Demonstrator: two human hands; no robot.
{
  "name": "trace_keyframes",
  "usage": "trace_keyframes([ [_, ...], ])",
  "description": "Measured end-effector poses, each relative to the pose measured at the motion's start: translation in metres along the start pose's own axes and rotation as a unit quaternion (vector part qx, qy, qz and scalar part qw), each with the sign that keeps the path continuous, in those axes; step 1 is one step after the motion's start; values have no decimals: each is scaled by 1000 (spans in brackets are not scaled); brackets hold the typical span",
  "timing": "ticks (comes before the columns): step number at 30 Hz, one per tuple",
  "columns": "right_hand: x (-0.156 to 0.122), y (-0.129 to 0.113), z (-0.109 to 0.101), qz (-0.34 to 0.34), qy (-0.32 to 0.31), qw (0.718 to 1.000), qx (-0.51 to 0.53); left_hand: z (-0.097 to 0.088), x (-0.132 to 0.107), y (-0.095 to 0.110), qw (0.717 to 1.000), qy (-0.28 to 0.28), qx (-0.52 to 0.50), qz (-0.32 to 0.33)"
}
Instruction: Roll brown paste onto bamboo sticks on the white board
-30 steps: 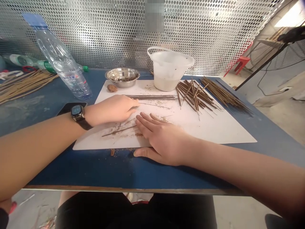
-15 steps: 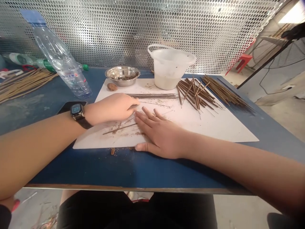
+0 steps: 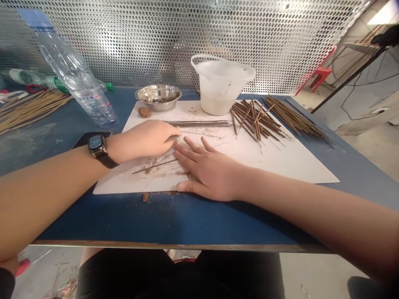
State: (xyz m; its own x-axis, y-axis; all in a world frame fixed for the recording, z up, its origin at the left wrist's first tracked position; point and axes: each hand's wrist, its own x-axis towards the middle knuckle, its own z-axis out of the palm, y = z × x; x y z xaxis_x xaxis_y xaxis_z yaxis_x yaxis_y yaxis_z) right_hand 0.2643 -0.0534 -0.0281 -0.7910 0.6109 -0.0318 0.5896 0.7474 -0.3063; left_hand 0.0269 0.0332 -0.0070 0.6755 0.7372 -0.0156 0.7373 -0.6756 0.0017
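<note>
Incense sticks lie in a tidy straight row across the middle of a white sheet on a blue workbench. They look lined up side by side so that they can be handled together. One thin stick lies just below the row, and a crumb-flecked stick lies loose nearer the sheet's near edge.

The person's left hand rests on the sheet with its fingers curled together, their tips just beside the end of the row. From here, I cannot tell whether they are pinching a stick. The right hand lies flat and open with its fingers spread, close to the left hand and gripping nothing, apparently steadying the sheet or the loose sticks.

Brown crumbs are scattered around both hands, so the sheet probably serves to catch them. Toward the far right corner of the sheet, a heap of sticks sits within easy reach, and a longer bundle lies on the bare workbench beyond it. A stainless steel bowl with brown residue and a white plastic bucket holding pale liquid stand along the sheet's far edge, seemingly kept close for use. A clear water bottle stands toward the workbench's far left corner.
</note>
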Motion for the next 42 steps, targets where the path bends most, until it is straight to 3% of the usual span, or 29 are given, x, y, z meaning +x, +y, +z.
trace_keyframes([
  [6,-20,-11,-2,3,-24,999,31,0,-1,2,1000,3,13,-6],
  [12,-4,7,-4,-21,-1,1000,23,5,-2,2,999,-8,50,-14],
  [19,-26,-12,-6,0,-33,999,36,11,-4,4,998,-18,52,-9],
  [26,-4,6,-2,-28,6,1000,8,10,-5,6,998,-17,62,1],
  [35,-14,-20,-3,36,-19,999,-15,9,-3,18,999,-5,48,-25],
  [42,-6,-18,-3,53,17,998,-35,5,-6,24,998,-12,65,-22],
])
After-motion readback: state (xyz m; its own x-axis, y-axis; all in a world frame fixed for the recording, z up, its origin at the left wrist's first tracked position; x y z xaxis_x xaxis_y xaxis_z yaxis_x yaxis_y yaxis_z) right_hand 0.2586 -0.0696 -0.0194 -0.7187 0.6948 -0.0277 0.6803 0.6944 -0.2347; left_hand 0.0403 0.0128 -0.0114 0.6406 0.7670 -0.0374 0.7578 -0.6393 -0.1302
